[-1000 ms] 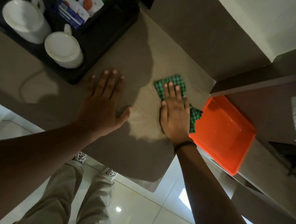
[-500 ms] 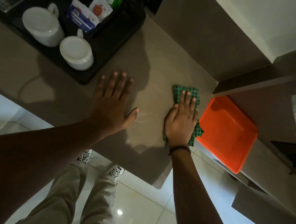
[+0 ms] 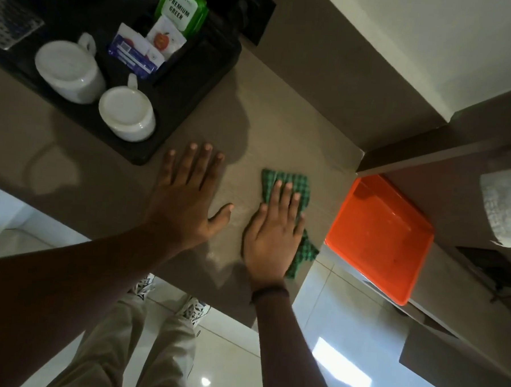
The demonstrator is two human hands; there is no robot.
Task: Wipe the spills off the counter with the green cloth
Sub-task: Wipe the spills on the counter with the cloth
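from the head camera, looking down: the right hand (image 3: pixel 272 238) lies flat, palm down with fingers stretched out, on the green cloth (image 3: pixel 296 189), pressing it against the counter (image 3: pixel 281 129) near the counter's right edge. the checked cloth shows beyond the fingertips and again at the outer side of the hand (one corner pokes out close to the counter's edge, by the wrist). the left hand (image 3: pixel 189 195) rests flat on the bare counter just beside it, fingers spread, holding nothing; its thumb points toward the right hand but the two do not touch. a black tray (image 3: pixel 195 80) sits further back on the left, carrying two white cups (image 3: pixel 125 112), some sachets (image 3: pixel 137 51) and a green box (image 3: pixel 181 9). an orange tray (image 3: pixel 379 238) lies lower down, past the counter's right edge.
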